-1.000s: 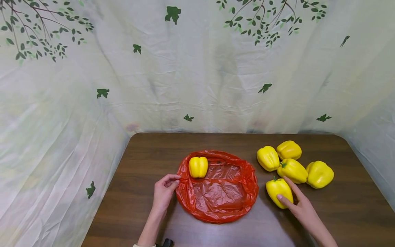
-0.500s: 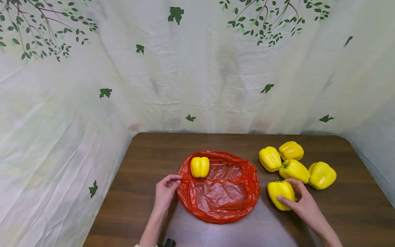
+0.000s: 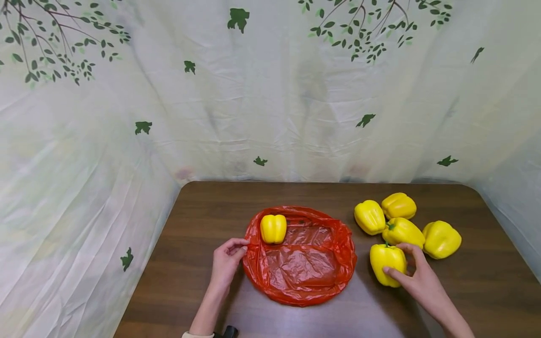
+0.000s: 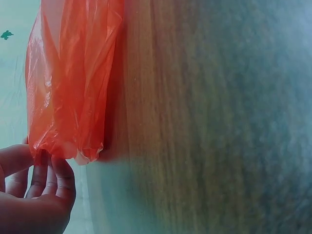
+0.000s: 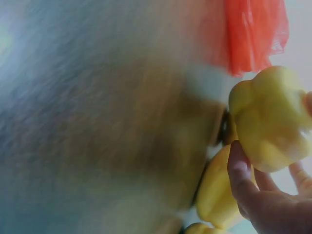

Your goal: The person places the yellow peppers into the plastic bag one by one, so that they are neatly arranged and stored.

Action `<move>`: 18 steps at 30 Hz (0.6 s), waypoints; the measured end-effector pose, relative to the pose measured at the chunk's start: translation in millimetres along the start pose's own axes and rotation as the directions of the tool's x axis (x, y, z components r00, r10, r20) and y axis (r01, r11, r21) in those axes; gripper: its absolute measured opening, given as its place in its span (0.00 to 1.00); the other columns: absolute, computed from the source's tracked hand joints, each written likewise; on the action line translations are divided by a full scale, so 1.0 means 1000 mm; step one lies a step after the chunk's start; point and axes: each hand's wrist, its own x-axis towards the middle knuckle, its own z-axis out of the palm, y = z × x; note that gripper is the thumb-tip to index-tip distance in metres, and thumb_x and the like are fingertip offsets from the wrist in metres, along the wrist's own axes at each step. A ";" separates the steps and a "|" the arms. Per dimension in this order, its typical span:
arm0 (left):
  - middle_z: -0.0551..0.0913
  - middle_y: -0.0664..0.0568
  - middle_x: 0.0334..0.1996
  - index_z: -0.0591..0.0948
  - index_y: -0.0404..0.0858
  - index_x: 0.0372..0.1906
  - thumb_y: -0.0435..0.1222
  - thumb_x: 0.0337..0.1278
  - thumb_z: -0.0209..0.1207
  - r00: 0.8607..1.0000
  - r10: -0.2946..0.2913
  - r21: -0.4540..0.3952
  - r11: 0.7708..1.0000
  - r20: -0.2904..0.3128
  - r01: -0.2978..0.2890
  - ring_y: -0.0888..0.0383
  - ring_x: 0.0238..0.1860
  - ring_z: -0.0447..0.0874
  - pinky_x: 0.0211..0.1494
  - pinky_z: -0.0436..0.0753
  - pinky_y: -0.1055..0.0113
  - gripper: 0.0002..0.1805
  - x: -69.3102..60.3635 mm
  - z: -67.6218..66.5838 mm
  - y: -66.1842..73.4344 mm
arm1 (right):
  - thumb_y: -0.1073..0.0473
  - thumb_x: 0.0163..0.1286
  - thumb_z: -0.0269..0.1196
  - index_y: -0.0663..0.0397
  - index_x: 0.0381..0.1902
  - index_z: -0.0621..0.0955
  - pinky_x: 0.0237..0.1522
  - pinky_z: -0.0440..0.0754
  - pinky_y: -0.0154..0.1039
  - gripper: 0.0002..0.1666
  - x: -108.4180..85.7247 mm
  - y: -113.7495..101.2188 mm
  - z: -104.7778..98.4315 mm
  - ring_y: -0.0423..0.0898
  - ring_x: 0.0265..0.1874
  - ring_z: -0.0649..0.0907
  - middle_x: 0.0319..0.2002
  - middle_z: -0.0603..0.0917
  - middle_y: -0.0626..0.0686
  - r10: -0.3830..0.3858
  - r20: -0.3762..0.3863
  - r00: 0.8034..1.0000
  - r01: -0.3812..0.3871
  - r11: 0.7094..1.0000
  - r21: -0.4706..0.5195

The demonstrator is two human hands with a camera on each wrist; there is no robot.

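A red plastic bag [image 3: 301, 295] stands on the table with its mouth spread into a wide oval. Inside it, at the far left, lies one yellow bell pepper [image 3: 273, 229]. My left hand [image 3: 226, 263] pinches the bag's left rim; in the left wrist view thumb and fingers grip the red film [image 4: 68, 107]. To the right of the bag, my right hand [image 3: 418, 277] holds another yellow bell pepper [image 3: 386, 265], its stem pointing up and away. The right wrist view shows this held pepper [image 5: 270, 119] raised above the table, thumb on one side and fingers on the other.
Several more yellow bell peppers lie grouped at the back right, among them a left one [image 3: 369, 217], a rear one [image 3: 398, 205] and a rightmost one [image 3: 442, 240]. The brown wooden table [image 3: 203, 206] ends at a printed curtain [image 3: 270, 117].
My right fingers have closed further round the pepper, which has moved slightly right and turned more upright. The left hand keeps its pinch on the bag rim.
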 end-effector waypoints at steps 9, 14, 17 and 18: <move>0.83 0.40 0.39 0.83 0.26 0.43 0.20 0.59 0.57 0.999 -0.045 0.002 0.999 0.016 0.045 0.56 0.35 0.80 0.36 0.80 0.71 0.09 0.001 -0.002 0.006 | 0.42 0.61 0.70 0.52 0.65 0.67 0.38 0.78 0.25 0.41 -0.001 -0.027 0.003 0.61 0.54 0.75 0.60 0.71 0.62 -0.021 -0.066 0.998 0.025 0.998 0.061; 0.83 0.39 0.40 0.83 0.26 0.43 0.20 0.59 0.57 0.999 -0.039 -0.006 0.999 0.017 0.040 0.56 0.35 0.81 0.36 0.81 0.71 0.09 0.002 -0.003 0.005 | 0.44 0.60 0.71 0.51 0.64 0.68 0.37 0.79 0.26 0.40 -0.002 -0.037 0.011 0.60 0.53 0.76 0.61 0.70 0.61 -0.027 -0.097 0.995 0.037 0.994 0.102; 0.83 0.40 0.41 0.84 0.27 0.44 0.22 0.60 0.58 1.000 -0.029 -0.008 1.000 0.012 0.029 0.57 0.35 0.81 0.37 0.80 0.71 0.09 0.002 -0.002 0.003 | 0.47 0.60 0.72 0.51 0.64 0.68 0.38 0.79 0.25 0.40 -0.002 -0.042 0.016 0.60 0.54 0.76 0.62 0.69 0.60 -0.052 -0.104 0.993 0.066 0.988 0.136; 0.83 0.41 0.41 0.84 0.27 0.44 0.22 0.60 0.59 1.000 -0.024 -0.006 1.000 0.010 0.024 0.57 0.35 0.81 0.37 0.80 0.72 0.09 0.001 -0.002 0.002 | 0.48 0.60 0.72 0.52 0.64 0.68 0.39 0.79 0.25 0.39 -0.001 -0.043 0.018 0.59 0.54 0.76 0.63 0.69 0.60 -0.062 -0.109 0.992 0.078 0.986 0.149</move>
